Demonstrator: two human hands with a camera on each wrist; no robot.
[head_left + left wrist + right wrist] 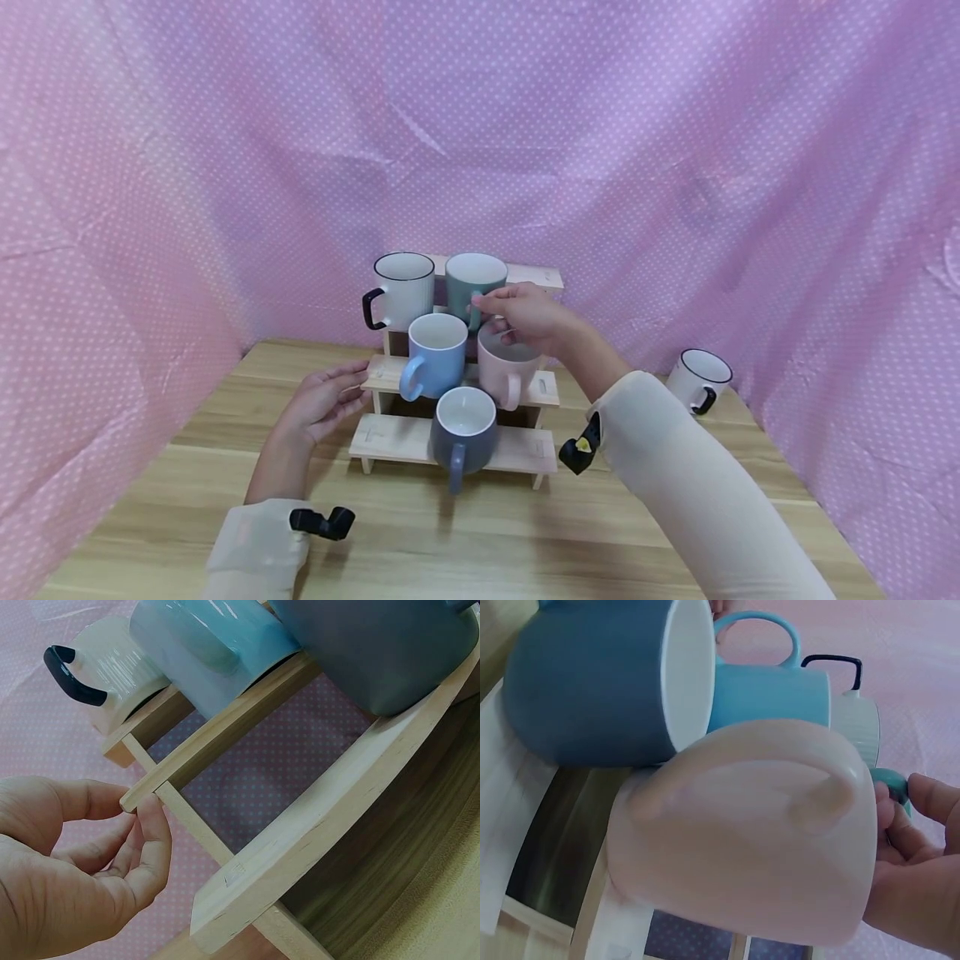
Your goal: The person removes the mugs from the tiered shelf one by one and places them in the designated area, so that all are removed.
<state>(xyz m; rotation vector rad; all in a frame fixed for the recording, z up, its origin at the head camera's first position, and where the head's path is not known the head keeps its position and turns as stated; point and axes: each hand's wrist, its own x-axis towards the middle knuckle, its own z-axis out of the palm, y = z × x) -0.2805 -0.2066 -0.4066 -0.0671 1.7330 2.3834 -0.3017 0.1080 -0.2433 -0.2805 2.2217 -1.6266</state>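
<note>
A three-step wooden rack (517, 450) carries several mugs. My right hand (528, 317) pinches the handle of the green mug (457, 292) on the top step, beside the white mug with black handle (408, 296). On the middle step stand a light blue mug (437, 362) and a pink mug (498, 371); the pink one fills much of the right wrist view, below my right hand (922, 855). A dark grey-blue mug (465, 433) sits on the bottom step. My left hand (326, 400) pinches the left end of the middle step between thumb and fingers, as the left wrist view shows.
Off to the right, a second white mug with black rim and handle (697, 382) stands on the wooden table (187, 467). Pink dotted cloth (480, 125) hangs behind and along both sides.
</note>
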